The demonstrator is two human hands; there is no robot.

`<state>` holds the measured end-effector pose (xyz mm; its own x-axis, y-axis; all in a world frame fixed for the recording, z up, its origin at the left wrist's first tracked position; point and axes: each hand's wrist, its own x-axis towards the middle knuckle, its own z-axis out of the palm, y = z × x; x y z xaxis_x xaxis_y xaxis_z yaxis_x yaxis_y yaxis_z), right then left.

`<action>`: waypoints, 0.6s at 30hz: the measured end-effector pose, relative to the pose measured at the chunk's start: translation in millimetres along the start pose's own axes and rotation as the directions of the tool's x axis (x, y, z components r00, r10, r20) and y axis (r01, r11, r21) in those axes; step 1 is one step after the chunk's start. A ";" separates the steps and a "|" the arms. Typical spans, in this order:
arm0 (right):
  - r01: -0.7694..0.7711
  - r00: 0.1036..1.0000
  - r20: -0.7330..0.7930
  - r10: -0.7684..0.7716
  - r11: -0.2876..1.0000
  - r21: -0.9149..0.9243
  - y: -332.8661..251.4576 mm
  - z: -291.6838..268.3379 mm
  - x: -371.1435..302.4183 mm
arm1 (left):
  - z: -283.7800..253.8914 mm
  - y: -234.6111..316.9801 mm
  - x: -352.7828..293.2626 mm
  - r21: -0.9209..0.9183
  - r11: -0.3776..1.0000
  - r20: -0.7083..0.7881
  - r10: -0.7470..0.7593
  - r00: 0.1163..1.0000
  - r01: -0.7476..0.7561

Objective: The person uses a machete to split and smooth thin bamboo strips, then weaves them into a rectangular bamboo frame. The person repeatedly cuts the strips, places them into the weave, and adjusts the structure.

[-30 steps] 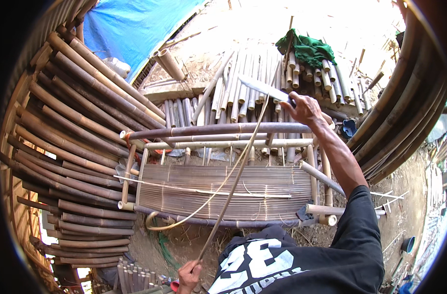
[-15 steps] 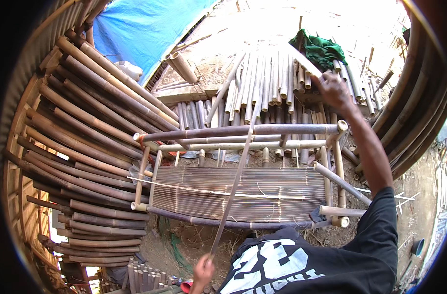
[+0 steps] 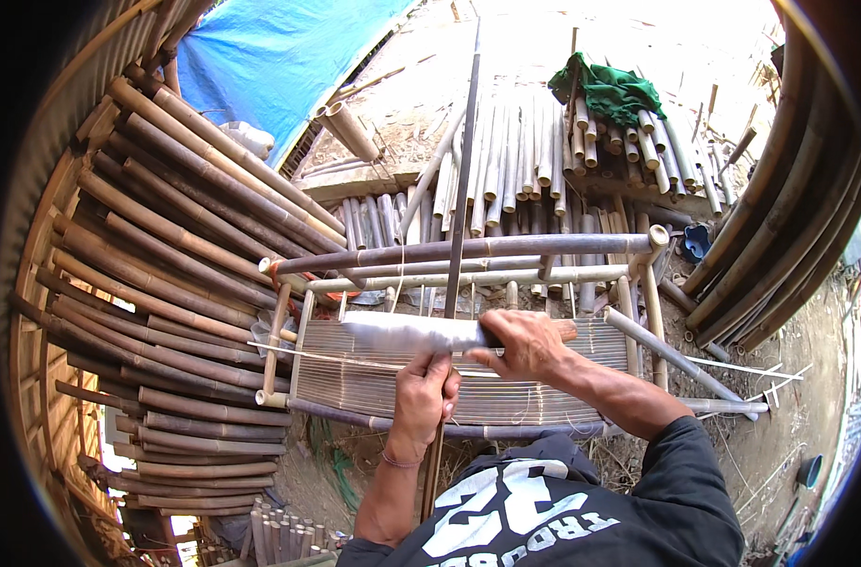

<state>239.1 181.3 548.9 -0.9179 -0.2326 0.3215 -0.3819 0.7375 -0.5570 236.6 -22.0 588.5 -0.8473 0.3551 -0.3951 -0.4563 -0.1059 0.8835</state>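
My right hand [image 3: 525,347] grips the wooden handle of a broad knife [image 3: 402,332], whose grey blade points left across the frame. My left hand [image 3: 425,389] is just below the blade, closed around a long thin bamboo strip [image 3: 462,180] that stands nearly upright and reaches far past the frame. Blade and strip meet at my left hand. Under both hands lies a bamboo frame [image 3: 468,249] filled with a mat of thin slats [image 3: 355,383].
Thick dark bamboo poles [image 3: 166,283] are stacked on the left and curve along the right side [image 3: 780,217]. Cut pale bamboo pieces [image 3: 544,161] lie beyond the frame with a green cloth [image 3: 610,90] on them. A blue tarp [image 3: 260,57] hangs at the back.
My right hand has come down from far out at the upper right, bringing the knife over the mat. My left hand has risen with the strip to meet it.
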 end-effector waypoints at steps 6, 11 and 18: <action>0.080 0.994 -0.083 -0.077 0.996 0.040 -5.2 -5.0 -10.8 | 6.5 -3.4 -0.8 0.104 0.992 0.073 0.060 0.996 -0.068; -0.194 0.965 -0.170 0.200 0.980 0.053 4.5 -21.2 -2.6 | 21.8 0.0 0.9 0.115 0.988 0.113 0.092 0.989 -0.105; -0.134 0.900 -0.434 0.044 0.975 -0.179 55.4 -48.7 3.2 | 34.0 -6.4 -7.5 0.150 0.986 0.177 0.052 0.983 -0.079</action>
<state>220.2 252.3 556.4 -0.7959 0.0987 0.5973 -0.2300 0.8633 -0.4491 255.2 7.6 594.3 -0.8084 0.5077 -0.2979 -0.3420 0.0068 0.9397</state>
